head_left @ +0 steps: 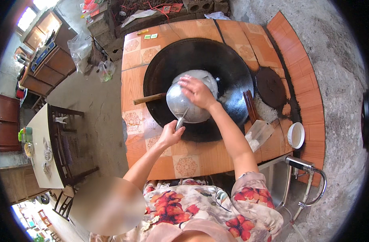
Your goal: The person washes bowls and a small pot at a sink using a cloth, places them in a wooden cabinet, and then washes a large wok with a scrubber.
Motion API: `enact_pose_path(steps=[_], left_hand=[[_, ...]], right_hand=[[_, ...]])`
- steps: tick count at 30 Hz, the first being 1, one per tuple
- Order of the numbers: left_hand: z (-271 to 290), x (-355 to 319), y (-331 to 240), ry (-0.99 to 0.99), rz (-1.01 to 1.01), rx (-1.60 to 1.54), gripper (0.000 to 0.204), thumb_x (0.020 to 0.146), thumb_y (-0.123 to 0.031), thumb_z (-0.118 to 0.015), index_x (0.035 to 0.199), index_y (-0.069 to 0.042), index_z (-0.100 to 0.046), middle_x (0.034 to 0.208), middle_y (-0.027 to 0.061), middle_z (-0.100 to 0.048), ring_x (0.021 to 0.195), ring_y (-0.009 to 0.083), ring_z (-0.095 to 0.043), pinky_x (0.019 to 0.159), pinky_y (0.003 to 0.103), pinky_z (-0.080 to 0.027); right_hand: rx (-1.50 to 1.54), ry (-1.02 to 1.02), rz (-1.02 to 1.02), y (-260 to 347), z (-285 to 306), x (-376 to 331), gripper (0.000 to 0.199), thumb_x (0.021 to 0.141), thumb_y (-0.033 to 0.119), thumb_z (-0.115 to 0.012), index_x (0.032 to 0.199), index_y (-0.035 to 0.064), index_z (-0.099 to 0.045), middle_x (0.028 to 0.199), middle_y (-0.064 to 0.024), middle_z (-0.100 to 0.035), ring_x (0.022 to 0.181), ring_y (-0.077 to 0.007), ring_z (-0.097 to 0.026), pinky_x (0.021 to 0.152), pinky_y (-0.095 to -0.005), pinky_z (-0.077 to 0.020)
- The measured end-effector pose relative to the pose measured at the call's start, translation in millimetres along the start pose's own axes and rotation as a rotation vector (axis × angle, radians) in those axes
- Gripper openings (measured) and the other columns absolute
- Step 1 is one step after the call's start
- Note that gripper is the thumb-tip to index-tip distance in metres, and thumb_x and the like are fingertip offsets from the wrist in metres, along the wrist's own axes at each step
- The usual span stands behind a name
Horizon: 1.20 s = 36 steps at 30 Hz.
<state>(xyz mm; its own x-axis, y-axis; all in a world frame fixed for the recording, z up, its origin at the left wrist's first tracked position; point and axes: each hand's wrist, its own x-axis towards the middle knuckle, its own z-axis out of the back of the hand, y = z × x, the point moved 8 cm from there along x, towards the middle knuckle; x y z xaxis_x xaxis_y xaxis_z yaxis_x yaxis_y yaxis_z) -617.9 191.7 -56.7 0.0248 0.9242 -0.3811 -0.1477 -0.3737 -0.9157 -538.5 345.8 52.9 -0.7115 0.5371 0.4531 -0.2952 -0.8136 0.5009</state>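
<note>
A large black wok (196,48) is set into a tiled stove top, with whitish, foamy-looking contents (206,76) at its middle. Above them is a round silvery metal scoop (177,103), whose short handle is gripped by my left hand (172,132). My right hand (198,90) reaches over the scoop with fingers stretched out, the fingertips at its far edge. Whether they press on the metal or hover just over it I cannot tell. A wooden handle (150,99) leans across the wok's left rim; its other end is hidden behind the scoop.
Right of the wok are dark wooden sticks (251,105), a round dark lid (270,87), a clear plastic container (259,135) and a white bowl (296,135). A metal sink (269,177) with a tap (300,163) stands at the near right. A table (45,161) is at left.
</note>
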Motion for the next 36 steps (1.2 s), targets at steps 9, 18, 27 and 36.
enact_pose_path(steps=[9,18,27,36], left_hand=[[6,-7,-24,-0.048,-0.187,0.355,0.029,0.085,-0.019,-0.063,0.073,-0.002,-0.043,0.056,0.0083,-0.046,0.052,0.0144,-0.047,0.048,0.034,-0.039],[15,-9,-49,-0.115,-0.311,0.519,0.025,0.081,-0.015,-0.065,0.077,0.001,-0.046,0.069,0.0246,-0.057,0.067,0.0448,-0.055,0.057,0.045,-0.044],[2,-10,-56,-0.097,-0.248,0.731,0.023,0.079,-0.015,-0.062,0.082,0.004,-0.049,0.076,0.0279,-0.060,0.077,0.0463,-0.059,0.067,0.051,-0.048],[-9,-7,-47,-0.014,-0.250,0.809,0.020,0.077,-0.013,-0.062,0.079,0.005,-0.051,0.074,0.0288,-0.060,0.075,0.0454,-0.060,0.064,0.050,-0.050]], right_hand=[[-0.065,-0.096,-0.103,30,5,-14,0.031,0.091,0.020,-0.053,0.115,0.0013,-0.060,0.120,-0.0172,-0.057,0.116,-0.0333,-0.052,0.098,-0.0397,-0.0406],[-0.116,-0.219,-0.085,42,8,-27,0.031,0.087,0.017,-0.057,0.114,0.0019,-0.060,0.121,-0.0172,-0.057,0.122,-0.0337,-0.047,0.102,-0.0405,-0.0374],[-0.242,-0.201,0.105,64,-6,-21,0.026,0.090,0.019,-0.051,0.103,-0.0017,-0.061,0.108,-0.0172,-0.061,0.101,-0.0339,-0.058,0.089,-0.0388,-0.0462],[-0.175,-0.019,0.170,79,-31,-54,0.023,0.087,0.018,-0.052,0.100,0.0022,-0.062,0.110,-0.0161,-0.058,0.116,-0.0342,-0.050,0.103,-0.0437,-0.0359]])
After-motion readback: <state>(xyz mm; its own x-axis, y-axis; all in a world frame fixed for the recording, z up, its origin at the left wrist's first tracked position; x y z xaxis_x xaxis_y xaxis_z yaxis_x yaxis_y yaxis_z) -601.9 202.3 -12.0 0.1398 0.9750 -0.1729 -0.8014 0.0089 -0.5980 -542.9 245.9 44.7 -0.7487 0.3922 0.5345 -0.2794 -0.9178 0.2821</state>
